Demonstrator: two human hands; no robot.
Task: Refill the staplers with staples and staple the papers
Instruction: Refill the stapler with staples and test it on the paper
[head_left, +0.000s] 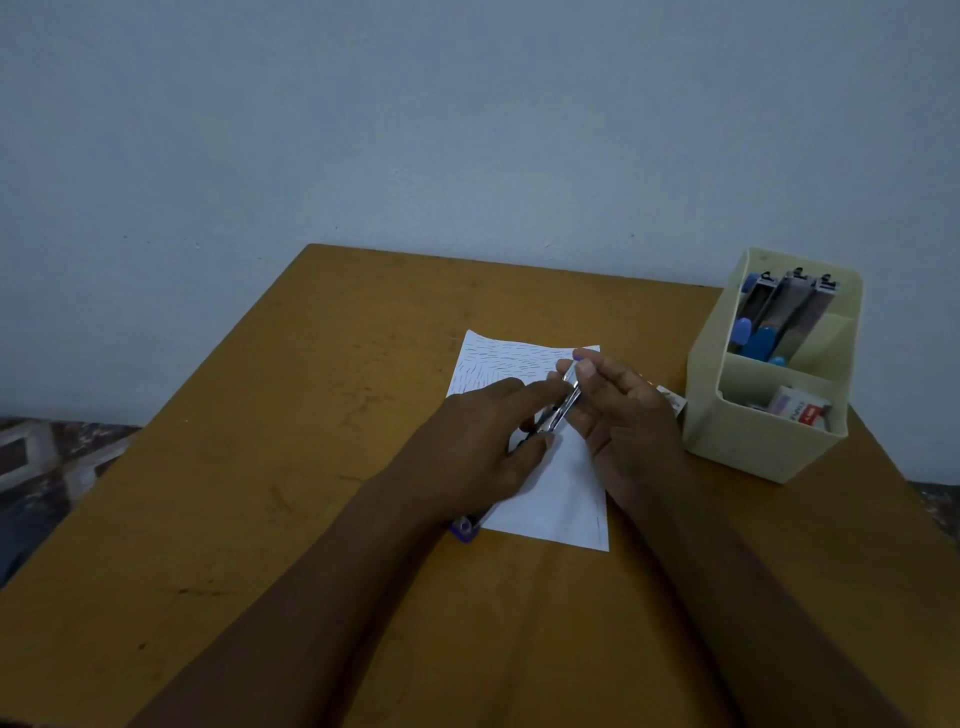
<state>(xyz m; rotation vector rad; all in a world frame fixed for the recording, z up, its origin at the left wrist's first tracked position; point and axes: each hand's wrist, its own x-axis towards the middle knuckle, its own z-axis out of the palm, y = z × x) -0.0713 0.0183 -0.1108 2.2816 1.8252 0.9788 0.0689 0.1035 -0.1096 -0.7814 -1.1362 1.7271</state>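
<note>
Presently the stapler (558, 410) is held between both hands just above the papers (498, 364), its long axis running from near left to far right with the metal rail showing. The right hand (623, 415) pinches the far end between thumb and fingertips, while the left hand (478, 447) holds the near end, thumb beneath and forefinger stretched straight toward the rail; the left forefinger is judged the better placed to push along that axis. Whether staples sit in the rail is too small to tell; spare staplers (779, 317) stand in the organiser box (753, 447) to the right.
</note>
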